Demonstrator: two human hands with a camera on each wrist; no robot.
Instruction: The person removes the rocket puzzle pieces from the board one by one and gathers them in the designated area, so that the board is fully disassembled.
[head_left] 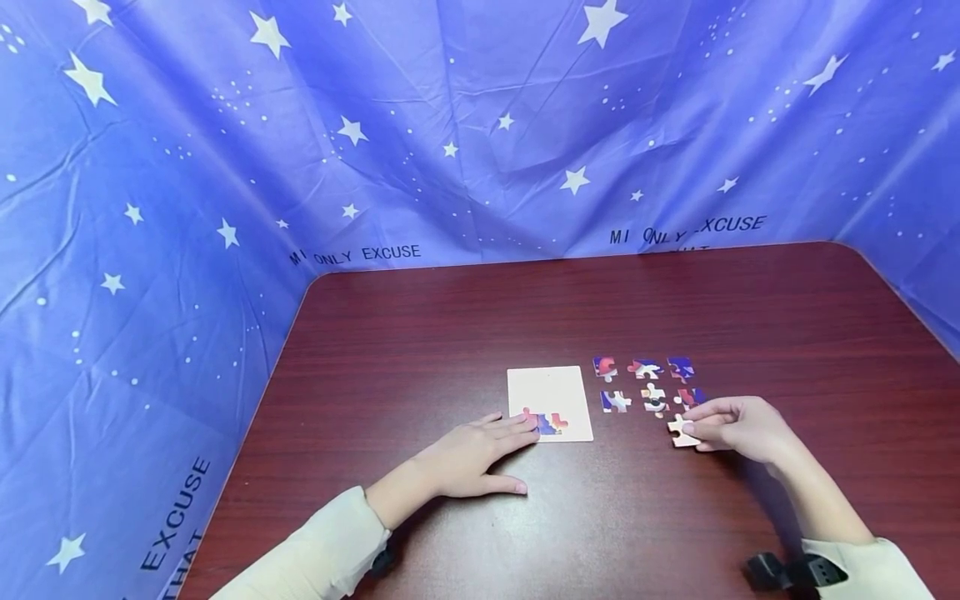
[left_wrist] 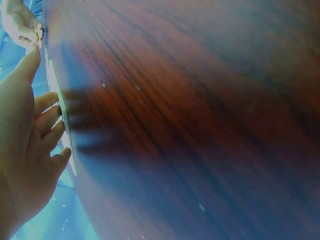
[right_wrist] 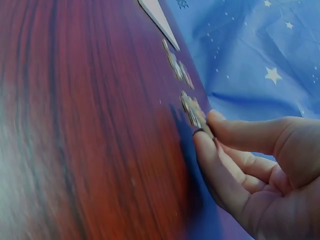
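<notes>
My left hand (head_left: 476,457) lies flat with straight fingers, its fingertips on the lower left of a square white puzzle board (head_left: 551,387). They overlap a few joined puzzle pieces (head_left: 551,424) in red, purple and orange along the board's lower edge. Thumb spread, the same hand (left_wrist: 35,130) shows side-on in the left wrist view. To the right, my right hand (head_left: 746,429) pinches a pale jigsaw piece (head_left: 682,432) between thumb and fingers, close over the table. The right wrist view shows this hand (right_wrist: 260,170) with its thumb and index finger at the piece's edge.
Several loose puzzle pieces (head_left: 645,368) lie in two rows right of the board, just beyond my right hand. The dark red wooden table (head_left: 420,333) is bordered at the back and sides by a blue star-patterned curtain (head_left: 480,125).
</notes>
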